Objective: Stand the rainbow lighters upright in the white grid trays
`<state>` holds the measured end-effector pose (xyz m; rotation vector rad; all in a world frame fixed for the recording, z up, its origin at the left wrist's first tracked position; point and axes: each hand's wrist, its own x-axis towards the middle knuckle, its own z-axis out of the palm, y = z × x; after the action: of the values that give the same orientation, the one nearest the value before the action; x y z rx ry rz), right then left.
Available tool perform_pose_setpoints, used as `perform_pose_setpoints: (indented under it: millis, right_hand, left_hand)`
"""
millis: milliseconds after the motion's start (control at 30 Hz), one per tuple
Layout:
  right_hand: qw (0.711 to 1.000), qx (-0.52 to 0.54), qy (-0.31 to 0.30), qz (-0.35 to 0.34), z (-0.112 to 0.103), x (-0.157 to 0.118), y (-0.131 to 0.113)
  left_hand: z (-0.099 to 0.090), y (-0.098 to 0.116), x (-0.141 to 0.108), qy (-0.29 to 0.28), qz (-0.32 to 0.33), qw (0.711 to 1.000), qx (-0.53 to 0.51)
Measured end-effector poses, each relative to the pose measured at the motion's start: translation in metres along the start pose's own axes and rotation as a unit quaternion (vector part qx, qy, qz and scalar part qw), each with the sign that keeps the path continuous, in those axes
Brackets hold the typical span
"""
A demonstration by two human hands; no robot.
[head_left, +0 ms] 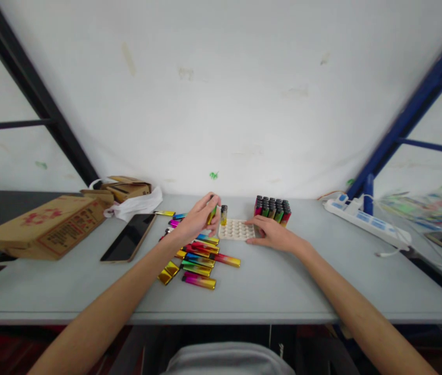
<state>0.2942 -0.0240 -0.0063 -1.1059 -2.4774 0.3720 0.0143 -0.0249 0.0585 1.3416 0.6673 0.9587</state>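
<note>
My left hand (201,216) is closed around a green and yellow lighter (212,214), just left of a white tray with round holes (237,229). One lighter (224,215) with a dark top and a yellow lower part stands upright in the tray's back left corner. At the tray's right edge, my right hand (270,233) grips it between thumb and fingers. Below my left hand lies a loose pile of shiny colored lighters (197,265). Behind my right hand a block of upright lighters (271,209) stands in tight rows.
A large tablet or phone (129,238) lies left of the pile. Further left are a cardboard box (49,224), a smaller opened box (125,188) and a white plastic bag (137,204). A white power strip (367,221) with cables runs along the right side. A wall backs the table.
</note>
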Motion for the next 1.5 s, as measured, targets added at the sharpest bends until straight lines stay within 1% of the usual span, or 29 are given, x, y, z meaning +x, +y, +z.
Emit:
perform_pose_setpoints:
  millis: [67, 133, 167, 367, 500, 800, 933, 1067, 1100, 1200, 1333, 1400, 1500]
  right_hand:
    - [1.000, -0.001, 0.001, 0.000, 0.000, 0.000, 0.000]
    - [1.000, -0.002, 0.001, 0.001, 0.000, 0.000, -0.001]
    - [1.000, -0.002, 0.001, 0.001, 0.000, 0.000, -0.001]
    - [1.000, 0.000, 0.001, 0.005, 0.000, -0.001, -0.001]
    - [1.000, 0.000, -0.001, 0.008, 0.001, -0.001, 0.000]
    - [1.000, 0.004, -0.003, 0.007, 0.000, 0.000, -0.001]
    - [1.000, -0.001, -0.006, 0.008, 0.000, 0.000, -0.001]
    - [1.000, 0.004, -0.002, 0.006, 0.000, 0.000, 0.000]
    - [1.000, 0.004, -0.001, 0.006, 0.001, 0.000, 0.000]
    - [1.000, -0.001, 0.000, 0.006, 0.001, -0.001, 0.001]
    - [1.000, -0.004, -0.001, 0.002, 0.001, 0.000, 0.001]
    - [1.000, -0.005, -0.002, 0.001, 0.001, 0.000, 0.001]
    - [1.000, -0.004, -0.002, 0.003, 0.000, 0.000, 0.000]
  left_hand:
    - [-0.003, -0.003, 0.002, 0.017, -0.041, 0.999, -0.019]
    - [-0.006, -0.006, 0.004, 0.018, -0.077, 0.996, -0.029]
    - [-0.007, -0.007, 0.006, 0.016, -0.084, 0.996, -0.030]
    - [-0.010, -0.009, 0.008, 0.041, -0.056, 0.996, -0.052]
    - [-0.009, -0.008, 0.007, 0.033, -0.059, 0.996, -0.059]
    - [-0.006, -0.008, 0.004, 0.067, -0.048, 0.995, -0.062]
    - [-0.007, -0.010, 0.005, 0.074, -0.044, 0.994, -0.061]
    - [-0.006, -0.012, 0.006, 0.066, -0.048, 0.996, -0.039]
    - [-0.006, -0.013, 0.007, 0.065, -0.033, 0.997, -0.028]
    - [-0.005, -0.014, 0.009, 0.078, 0.042, 0.996, 0.029]
    - [-0.008, -0.017, 0.011, 0.097, 0.115, 0.978, 0.143]
    - [-0.013, -0.017, 0.011, 0.094, 0.158, 0.959, 0.216]
    - [-0.021, -0.018, 0.011, 0.066, 0.218, 0.914, 0.337]
